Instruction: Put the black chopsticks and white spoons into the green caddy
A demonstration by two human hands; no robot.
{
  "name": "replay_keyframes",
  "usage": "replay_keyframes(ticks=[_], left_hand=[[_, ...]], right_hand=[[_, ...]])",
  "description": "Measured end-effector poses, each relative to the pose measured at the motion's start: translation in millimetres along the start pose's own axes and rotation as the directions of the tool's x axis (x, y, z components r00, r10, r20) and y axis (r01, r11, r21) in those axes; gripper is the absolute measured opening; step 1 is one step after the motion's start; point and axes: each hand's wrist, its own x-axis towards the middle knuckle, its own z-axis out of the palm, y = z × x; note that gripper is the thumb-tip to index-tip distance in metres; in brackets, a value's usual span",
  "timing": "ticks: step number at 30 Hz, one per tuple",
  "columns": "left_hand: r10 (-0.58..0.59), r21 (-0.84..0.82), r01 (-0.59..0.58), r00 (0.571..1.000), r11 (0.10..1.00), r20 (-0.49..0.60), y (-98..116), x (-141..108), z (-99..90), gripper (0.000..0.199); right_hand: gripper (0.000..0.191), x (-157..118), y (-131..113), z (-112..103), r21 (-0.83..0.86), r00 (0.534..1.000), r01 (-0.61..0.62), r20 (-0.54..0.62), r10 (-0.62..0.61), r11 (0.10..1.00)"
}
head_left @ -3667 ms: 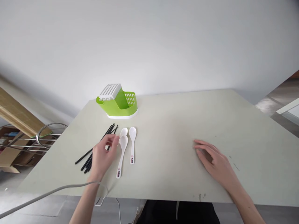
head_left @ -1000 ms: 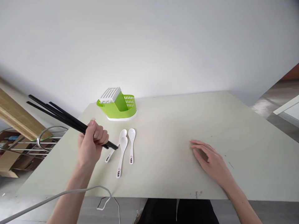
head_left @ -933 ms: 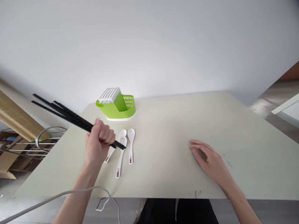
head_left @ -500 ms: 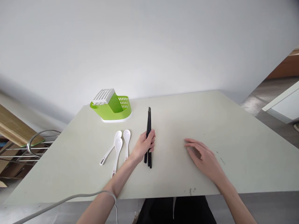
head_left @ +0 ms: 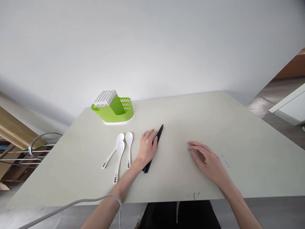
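Black chopsticks [head_left: 160, 131] lie slanted on the table, their tips pointing away and to the right. My left hand [head_left: 148, 147] rests over their middle with its fingers apart, touching them and hiding part of them. To its left are three white spoons [head_left: 120, 147], two of them overlapping at the bowls. My right hand [head_left: 207, 160] lies on the table at the right, fingers spread, holding nothing. A green utensil holder [head_left: 111, 114] with a white slotted top and white base stands at the back left.
The pale table [head_left: 181, 117] meets a white wall at the back. A grey cable [head_left: 71, 202] crosses my left forearm. Beyond the table's left edge are a metal rack [head_left: 35, 149] and a wooden board [head_left: 16, 128].
The chopsticks have gone from nearly upright in view and tightly gripped to lying slanted on the table. My left hand has loosened around them; my right hand has stayed put.
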Motion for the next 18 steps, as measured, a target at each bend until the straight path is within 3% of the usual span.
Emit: replay_keyframes(ticks=[5,11,15,18], left_hand=[[0.008,-0.018,-0.008,0.999,1.000,-0.040,4,-6,-12.5,0.035],[0.011,-0.017,-0.013,0.995,1.000,-0.101,16,-19,-52.0,0.027],[-0.029,0.105,0.054,0.973,0.993,-0.230,-3,-26,-84.4,0.024],[-0.155,0.193,0.201,0.961,0.960,-0.227,-26,-35,-102.0,0.035]], right_hand=[[0.029,1,1,0,0.000,1.000,0.013,0.002,-0.013,1.000],[0.030,0,1,-1,0.011,1.000,0.008,0.009,-0.008,1.000],[0.030,0,0,-1,0.013,1.000,-0.002,0.006,0.002,1.000],[0.030,0,0,-2,0.021,1.000,-0.006,0.016,0.006,1.000]])
